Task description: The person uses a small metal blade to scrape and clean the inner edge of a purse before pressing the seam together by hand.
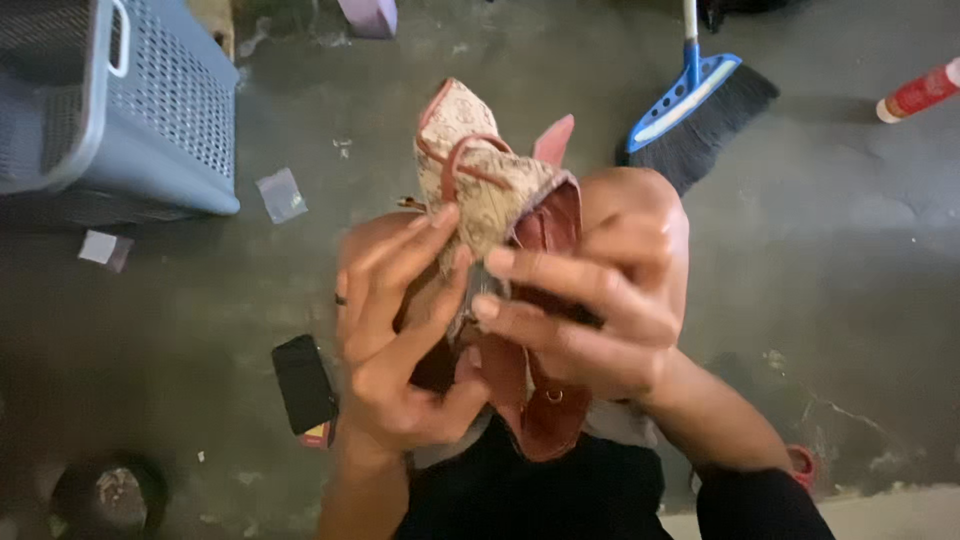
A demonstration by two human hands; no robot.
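Observation:
I hold a small handbag [490, 185] of beige patterned fabric with reddish-brown leather trim and straps, raised over my knees. My left hand [400, 330] grips its left side, fingers pressed on the fabric; a dark ring sits on one finger. My right hand [590, 300] grips the right side, fingers spread across the leather opening. A leather strap with a metal ring [545, 405] hangs down between my hands.
A grey perforated laundry basket [150, 110] stands at the upper left. A blue broom with black bristles [700, 100] lies at the upper right, next to a red-and-white bottle [920, 92]. A black phone [303, 383] and scraps of plastic [281, 194] lie on the concrete floor.

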